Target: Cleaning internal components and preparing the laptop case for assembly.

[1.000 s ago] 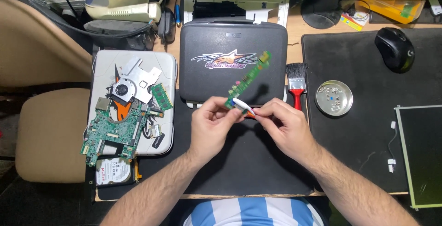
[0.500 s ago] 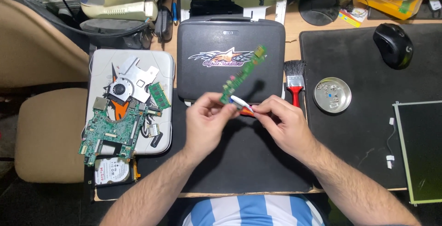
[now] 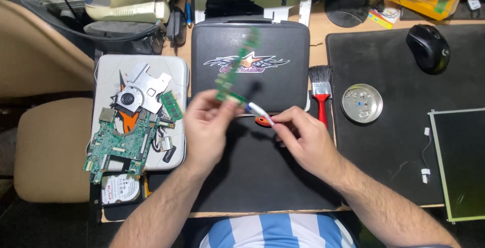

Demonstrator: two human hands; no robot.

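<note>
Head view looks straight down on a cluttered desk. Containers first: there's a small round metal dish on the black mat to the right, with what looks like a few tiny screws in it, too small to say for sure. On the left a white laptop shell is basically acting as a tray: it's got a green motherboard, a small fan on a metal bracket, and a memory stick piled on it. A hard drive pokes out just below its lower edge. A black zip case sits shut in the middle, with a red-handled brush just beside its right edge. A black mouse is up in the far right corner, well apart from everything else.

Now the fingers. The left hand has its thumb and fingertips pinched together on the bottom end of a narrow green circuit board, which is held up over the case, tilted and motion-blurred. The right hand has its fingers closed on a little white and orange tool, its tip right against the board's lower end. Both hands hover over the front edge of the case and the dark mat.
</note>
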